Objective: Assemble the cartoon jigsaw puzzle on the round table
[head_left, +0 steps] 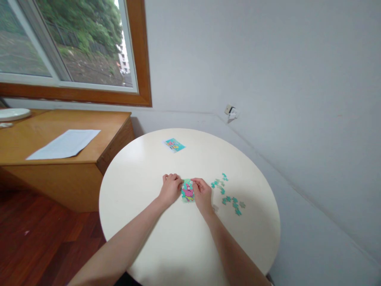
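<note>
A partly joined jigsaw puzzle (188,192), green with a pink cartoon starfish, lies flat on the round white table (133,198). My left hand (170,188) is closed at its left edge, thumb and fingertips against the upper left corner. From the other side, my right hand (203,194) pinches at the upper right edge; its fingers hide part of the puzzle, and whether a loose piece is between them is too small to tell. Several loose teal and pale jigsaw pieces (235,205) are scattered right of my right hand, one partly behind my wrist.
Farther back on the table lies a small picture card (174,145) in teal with cartoon figures. To the left stands a wooden desk (113,127) bearing a white paper sheet (67,143). A wall socket with a plug (231,111) is behind the table, near its right side.
</note>
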`<state>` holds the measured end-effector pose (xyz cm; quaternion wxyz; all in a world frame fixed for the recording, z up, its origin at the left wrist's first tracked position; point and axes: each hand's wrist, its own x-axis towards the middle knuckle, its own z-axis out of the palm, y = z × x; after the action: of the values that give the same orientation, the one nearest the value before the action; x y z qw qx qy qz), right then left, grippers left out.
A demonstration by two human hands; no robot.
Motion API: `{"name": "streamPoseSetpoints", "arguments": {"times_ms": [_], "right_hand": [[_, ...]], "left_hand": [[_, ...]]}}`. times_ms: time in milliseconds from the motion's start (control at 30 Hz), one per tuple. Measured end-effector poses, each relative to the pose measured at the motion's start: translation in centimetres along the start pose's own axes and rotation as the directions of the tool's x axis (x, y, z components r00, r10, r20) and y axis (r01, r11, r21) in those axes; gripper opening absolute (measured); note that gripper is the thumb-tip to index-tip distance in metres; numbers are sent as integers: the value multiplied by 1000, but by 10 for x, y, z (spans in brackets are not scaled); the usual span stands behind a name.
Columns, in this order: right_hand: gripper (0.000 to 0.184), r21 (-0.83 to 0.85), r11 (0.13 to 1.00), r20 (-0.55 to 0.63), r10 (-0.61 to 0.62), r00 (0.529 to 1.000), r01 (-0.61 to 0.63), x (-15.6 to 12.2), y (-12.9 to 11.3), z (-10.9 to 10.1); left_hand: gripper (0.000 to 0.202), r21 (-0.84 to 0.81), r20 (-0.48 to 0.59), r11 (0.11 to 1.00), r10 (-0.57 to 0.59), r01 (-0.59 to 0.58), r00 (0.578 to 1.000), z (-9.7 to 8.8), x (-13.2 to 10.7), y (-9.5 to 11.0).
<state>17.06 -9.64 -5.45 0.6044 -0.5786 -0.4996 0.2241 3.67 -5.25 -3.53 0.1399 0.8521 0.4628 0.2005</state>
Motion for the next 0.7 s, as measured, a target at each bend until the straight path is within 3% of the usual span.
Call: {"name": "streamPoseSetpoints", "arguments": {"times_ms": [267,400,533,700], "right_hand": [[19,-110,979,59,-168,984,173,-23,-14,5],[22,-296,932,61,-199,978,209,-26,-19,3],[35,-611,775,58,-158,986,160,-23,-13,-3],[43,-802,565,262,42,964,194,-23,-7,-3]], "left_hand": [[30,59,5,998,33,-33,999,2,-9,1],[33,23,6,1000,13,-13,1000,3,-9,0],[28,14,-10,1000,-15,16,1000,-2,-12,1],[34,37,25,999,-24,23,999,-5,-16,7]]}}
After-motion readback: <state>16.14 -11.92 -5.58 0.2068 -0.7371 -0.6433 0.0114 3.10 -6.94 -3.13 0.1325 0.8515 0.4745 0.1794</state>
